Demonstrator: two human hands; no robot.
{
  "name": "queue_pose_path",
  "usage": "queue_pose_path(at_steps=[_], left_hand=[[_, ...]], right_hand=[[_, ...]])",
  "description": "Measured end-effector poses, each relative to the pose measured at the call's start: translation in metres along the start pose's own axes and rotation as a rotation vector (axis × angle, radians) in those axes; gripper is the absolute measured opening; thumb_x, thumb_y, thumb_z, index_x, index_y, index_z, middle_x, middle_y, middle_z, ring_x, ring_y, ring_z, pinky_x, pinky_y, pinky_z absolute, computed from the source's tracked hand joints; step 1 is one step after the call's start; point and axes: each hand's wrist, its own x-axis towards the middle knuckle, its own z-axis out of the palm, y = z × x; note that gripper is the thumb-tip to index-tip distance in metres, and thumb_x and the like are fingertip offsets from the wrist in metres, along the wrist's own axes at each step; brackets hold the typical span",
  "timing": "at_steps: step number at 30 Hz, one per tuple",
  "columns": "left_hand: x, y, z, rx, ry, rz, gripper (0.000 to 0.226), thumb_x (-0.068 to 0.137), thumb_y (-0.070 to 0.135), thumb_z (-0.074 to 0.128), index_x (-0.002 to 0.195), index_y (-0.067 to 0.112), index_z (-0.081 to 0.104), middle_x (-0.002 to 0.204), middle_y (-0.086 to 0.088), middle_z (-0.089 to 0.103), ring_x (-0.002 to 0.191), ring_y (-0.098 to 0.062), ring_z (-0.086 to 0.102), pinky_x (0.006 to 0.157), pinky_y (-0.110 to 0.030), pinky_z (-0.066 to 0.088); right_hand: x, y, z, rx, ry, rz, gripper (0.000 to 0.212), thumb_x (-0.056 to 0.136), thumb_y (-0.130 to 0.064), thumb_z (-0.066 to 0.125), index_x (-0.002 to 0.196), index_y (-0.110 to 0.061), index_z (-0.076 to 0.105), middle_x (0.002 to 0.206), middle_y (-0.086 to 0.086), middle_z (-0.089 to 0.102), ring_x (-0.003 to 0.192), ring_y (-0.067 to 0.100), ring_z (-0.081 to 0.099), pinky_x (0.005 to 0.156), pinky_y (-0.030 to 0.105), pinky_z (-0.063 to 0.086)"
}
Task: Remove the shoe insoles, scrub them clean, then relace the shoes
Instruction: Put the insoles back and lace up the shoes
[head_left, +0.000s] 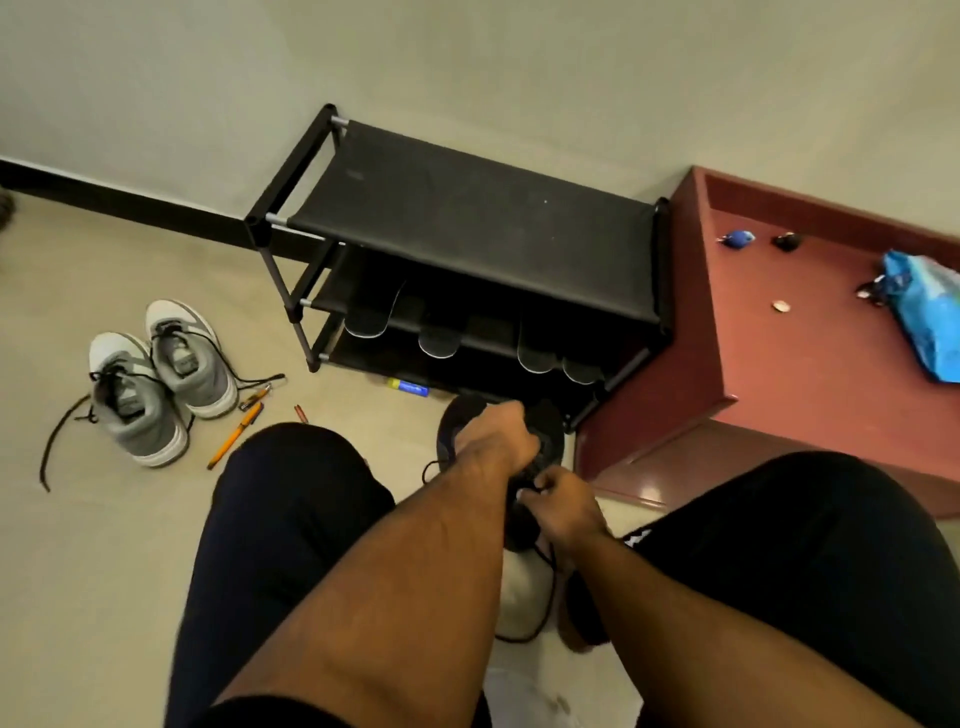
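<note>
I sit with a black shoe (524, 467) on the floor between my knees, at about 6 o'clock from the shoe rack (467, 234); my left hand (498, 431) wraps over its front part and steadies it, while my right hand (563, 501) pinches the black lace (545, 597) near the tongue, the loose length trailing toward me in a loop; so both grips are narrow, 1 closed on the shoe, 1 closed on the lace; I judge this to be lacing work on the dark shoe, though whether the lace is going in or coming out I cannot tell; the next move, I think, calls for finding an eyelet by touch, since black on black hides them, and for keeping the shoe from rolling; at 9 o'clock from me stand 2 grey sneakers (156, 384), side by side and touching, laces slack and spilling on the floor, with an orange pencil (236, 434) just beside them; the rack's middle shelf holds 4 pale insoles (371, 317), leaning with their rounded ends down, apparently set there to dry; its top shelf is bare; at 2 o'clock a red-brown tray-topped cabinet (779, 364) holds a blue bag (924, 317), a coin (779, 306) and 2 small trinkets I cannot identify.
</note>
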Motion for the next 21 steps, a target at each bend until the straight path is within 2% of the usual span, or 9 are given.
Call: queue_pose_path(at_steps=[2, 4, 6, 8, 11, 15, 16, 18, 21], left_hand=[[-0.001, -0.007, 0.01, 0.006, -0.05, -0.023, 0.035, 0.089, 0.034, 0.06, 0.12, 0.017, 0.062, 0.123, -0.008, 0.063, 0.112, -0.032, 0.06, 0.097, -0.042, 0.05], [0.009, -0.018, 0.017, 0.057, -0.111, -0.065, 0.039, 0.092, 0.029, 0.061, 0.127, 0.013, 0.058, 0.127, -0.01, 0.06, 0.116, -0.032, 0.058, 0.099, -0.039, 0.048], [0.022, -0.028, 0.025, 0.141, -0.185, -0.105, 0.048, 0.096, 0.023, 0.061, 0.141, 0.013, 0.047, 0.138, -0.01, 0.052, 0.127, -0.031, 0.051, 0.104, -0.035, 0.041], [0.037, -0.036, 0.038, 0.187, -0.192, -0.128, 0.048, 0.092, 0.025, 0.065, 0.136, 0.015, 0.051, 0.137, -0.011, 0.054, 0.124, -0.032, 0.054, 0.105, -0.04, 0.044], [0.066, -0.034, 0.073, 0.167, -0.242, -0.117, 0.042, 0.09, 0.023, 0.065, 0.129, 0.012, 0.055, 0.128, -0.014, 0.059, 0.116, -0.033, 0.058, 0.101, -0.044, 0.048], [0.105, -0.039, 0.112, 0.161, -0.245, -0.09, 0.05, 0.09, 0.022, 0.064, 0.137, 0.016, 0.049, 0.138, -0.014, 0.052, 0.126, -0.036, 0.05, 0.105, -0.049, 0.044], [0.113, -0.043, 0.119, 0.228, -0.234, -0.104, 0.053, 0.089, 0.024, 0.064, 0.139, 0.019, 0.046, 0.145, -0.015, 0.045, 0.132, -0.039, 0.043, 0.107, -0.053, 0.041], [0.117, -0.053, 0.129, 0.376, -0.245, -0.151, 0.058, 0.09, 0.03, 0.064, 0.144, 0.026, 0.042, 0.161, -0.012, 0.019, 0.147, -0.044, 0.014, 0.115, -0.061, 0.026], [0.124, -0.063, 0.144, 0.566, -0.296, -0.083, 0.066, 0.09, 0.048, 0.061, 0.149, 0.036, 0.035, 0.165, -0.007, -0.014, 0.146, -0.043, -0.024, 0.115, -0.067, -0.004]], right_hand=[[0.003, 0.005, -0.013, -0.056, -0.047, -0.026, 0.019, 0.079, -0.027, 0.07, 0.076, -0.013, 0.057, 0.075, 0.004, 0.062, 0.073, 0.024, 0.06, 0.064, 0.035, 0.048], [0.016, 0.017, -0.021, -0.094, -0.071, -0.021, 0.025, 0.079, -0.025, 0.072, 0.066, -0.017, 0.052, 0.066, 0.001, 0.056, 0.065, 0.02, 0.055, 0.058, 0.03, 0.043], [0.035, 0.032, -0.024, -0.077, -0.076, -0.001, 0.028, 0.079, -0.022, 0.074, 0.063, -0.018, 0.05, 0.064, 0.0, 0.054, 0.064, 0.02, 0.054, 0.06, 0.03, 0.043], [0.051, 0.047, -0.021, -0.043, -0.08, 0.012, 0.026, 0.077, -0.015, 0.074, 0.064, -0.016, 0.052, 0.065, 0.002, 0.055, 0.066, 0.02, 0.054, 0.065, 0.033, 0.047], [0.078, 0.073, -0.009, 0.0, -0.092, 0.057, 0.012, 0.079, -0.011, 0.073, 0.079, -0.006, 0.063, 0.083, 0.01, 0.064, 0.08, 0.025, 0.06, 0.073, 0.033, 0.049], [0.113, 0.099, 0.016, 0.043, -0.117, 0.07, 0.034, 0.084, -0.012, 0.072, 0.116, -0.005, 0.061, 0.115, 0.011, 0.063, 0.107, 0.027, 0.059, 0.083, 0.028, 0.043], [0.119, 0.105, 0.024, 0.061, -0.126, 0.076, 0.041, 0.084, -0.013, 0.073, 0.122, -0.006, 0.059, 0.121, 0.011, 0.061, 0.111, 0.027, 0.057, 0.086, 0.027, 0.042], [0.127, 0.107, 0.036, 0.091, -0.133, 0.07, 0.05, 0.082, -0.018, 0.074, 0.128, -0.009, 0.057, 0.127, 0.009, 0.059, 0.114, 0.026, 0.057, 0.088, 0.027, 0.044], [0.14, 0.105, 0.053, 0.116, -0.115, 0.106, 0.059, 0.076, -0.033, 0.076, 0.13, -0.021, 0.054, 0.128, 0.003, 0.06, 0.111, 0.026, 0.06, 0.092, 0.038, 0.052]])
